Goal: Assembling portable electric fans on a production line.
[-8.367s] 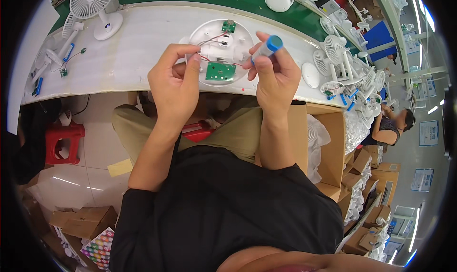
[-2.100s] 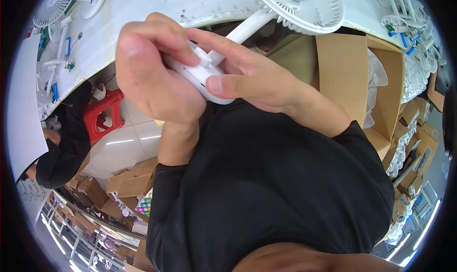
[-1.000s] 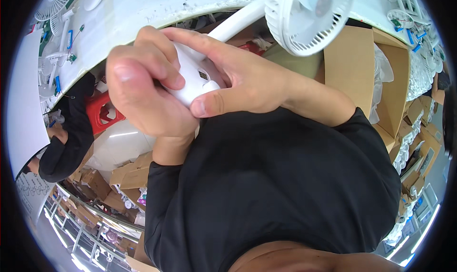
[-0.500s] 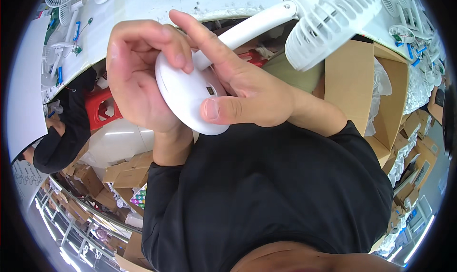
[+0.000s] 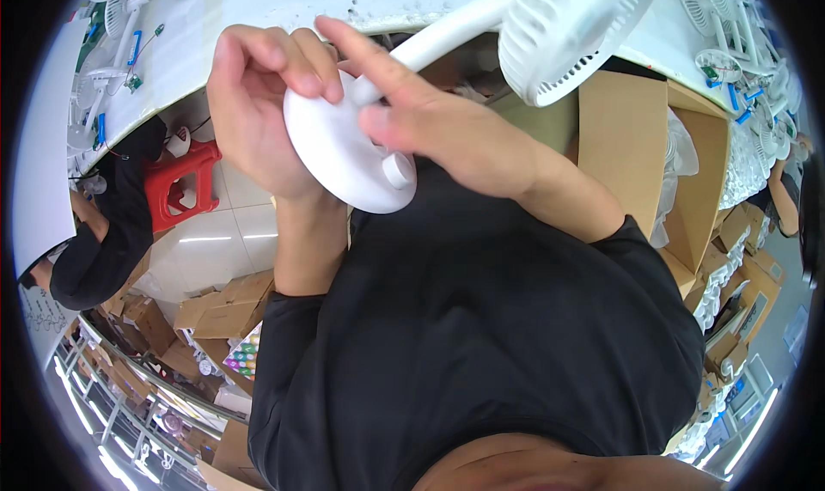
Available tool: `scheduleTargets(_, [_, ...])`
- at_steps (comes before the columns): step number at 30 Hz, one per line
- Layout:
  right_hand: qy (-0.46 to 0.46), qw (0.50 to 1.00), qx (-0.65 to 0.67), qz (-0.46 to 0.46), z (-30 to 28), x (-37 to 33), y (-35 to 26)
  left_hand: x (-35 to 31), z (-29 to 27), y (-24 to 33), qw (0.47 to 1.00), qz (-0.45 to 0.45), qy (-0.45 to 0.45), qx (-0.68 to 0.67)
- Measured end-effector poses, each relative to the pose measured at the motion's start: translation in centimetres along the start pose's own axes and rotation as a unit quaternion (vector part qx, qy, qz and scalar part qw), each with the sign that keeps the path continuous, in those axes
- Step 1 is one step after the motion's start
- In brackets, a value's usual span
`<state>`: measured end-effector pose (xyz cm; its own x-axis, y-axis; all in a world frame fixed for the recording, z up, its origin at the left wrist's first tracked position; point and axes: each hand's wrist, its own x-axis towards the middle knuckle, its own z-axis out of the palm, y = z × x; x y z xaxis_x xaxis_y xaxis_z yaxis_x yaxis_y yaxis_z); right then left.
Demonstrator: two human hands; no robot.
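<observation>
A white desk fan (image 5: 451,37) is held up in front of me, tilted, its round base (image 5: 331,152) toward me and its caged head (image 5: 567,31) at upper right. My left hand (image 5: 266,104) is closed on the base's left edge, fingers curled over its top and the palm behind. My right hand (image 5: 455,130) grips the fan where stem meets base. Its index finger stretches across the stem and its thumb, slightly blurred, lies over the base; the other fingers are hidden. A short white round knob (image 5: 397,170) stands out near the base's lower edge.
A white table (image 5: 258,27) spans the far side, with fan parts and blue cylinders (image 5: 735,98) at both ends. An open cardboard box (image 5: 623,143) stands at right. At left are a red stool (image 5: 185,182) and another person's dark sleeve (image 5: 112,242). Cartons (image 5: 228,306) lie behind.
The base has turned in my hands: the knob now shows where a small dark patch was visible. My right thumb has moved up toward the stem, and the fan's head has shifted slightly upward and left.
</observation>
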<state>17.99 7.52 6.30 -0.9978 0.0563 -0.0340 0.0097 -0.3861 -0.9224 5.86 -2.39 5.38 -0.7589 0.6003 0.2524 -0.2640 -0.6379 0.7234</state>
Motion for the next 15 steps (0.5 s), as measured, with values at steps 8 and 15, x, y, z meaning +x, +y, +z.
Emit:
scheduleTargets(8, [0.020,0.988,-0.070,-0.138,-1.3,-0.2,1.3,-0.2,2.7,-1.6,0.988,-0.047,0.127,0.076])
scheduleTargets(15, [0.002,0.941,-0.199,-0.273,-1.2,-0.3,2.2,-0.8,1.9,-2.1,0.998,-0.041,0.005,-0.054])
